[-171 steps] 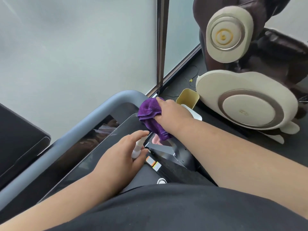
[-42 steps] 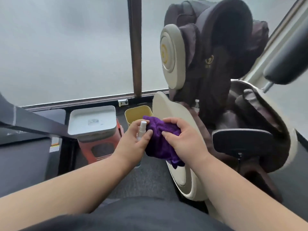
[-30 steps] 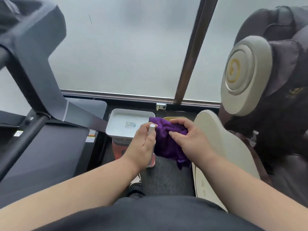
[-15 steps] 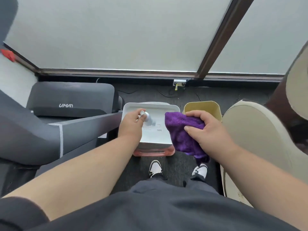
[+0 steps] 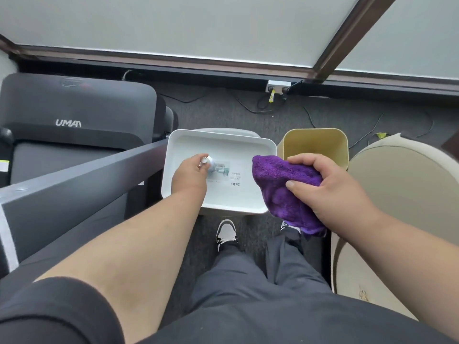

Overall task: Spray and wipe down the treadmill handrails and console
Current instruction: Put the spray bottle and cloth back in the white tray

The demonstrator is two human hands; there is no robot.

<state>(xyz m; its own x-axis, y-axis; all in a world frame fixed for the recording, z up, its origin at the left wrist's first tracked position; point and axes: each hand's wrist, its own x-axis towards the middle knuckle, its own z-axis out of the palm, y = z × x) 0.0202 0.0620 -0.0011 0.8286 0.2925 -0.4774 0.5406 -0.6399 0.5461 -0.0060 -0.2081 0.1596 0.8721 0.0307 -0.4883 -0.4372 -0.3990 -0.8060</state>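
Grip (image 5: 330,192) on one purple cloth (image 5: 280,192)

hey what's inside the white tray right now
In the white tray: a spray bottle held by the left hand, plus a printed label. The hand and purple cloth cover parts of its floor, so anything there is hidden.

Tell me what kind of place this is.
Probably a home or small fitness room, not a commercial gym. A treadmill branded UMAY stands on dark carpet beside a cream massage chair, with a small yellow bin and a frosted window along the floor's edge.
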